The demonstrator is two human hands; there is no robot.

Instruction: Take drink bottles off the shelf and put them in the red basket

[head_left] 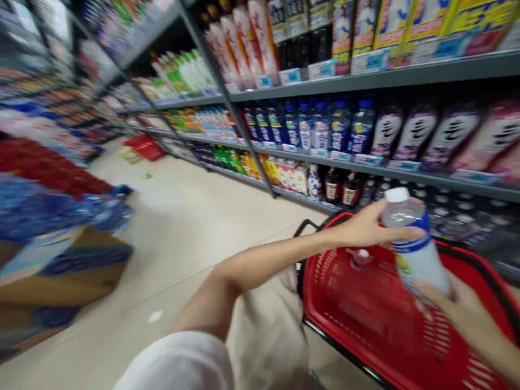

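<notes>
Clasping btl (420, 261) w/ L fingers (406, 234) nr shoulder, R fingers (434, 295) nr base, prob. wrapped (blurry). Should feel heavy, squeezable; support low.

The head camera looks down over the basket (361, 309).

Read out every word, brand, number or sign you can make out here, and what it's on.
None reads with certainty.
Held bottle: blue label, nothing legible.
Purple-and-white bottles: large dark characters, too blurred.
Blue-labelled bottles: lettering too blurred.
Yellow boxes: bold printing, too blurred.
Shelf tags: too small.
Cardboard box: printing blurred.
</notes>
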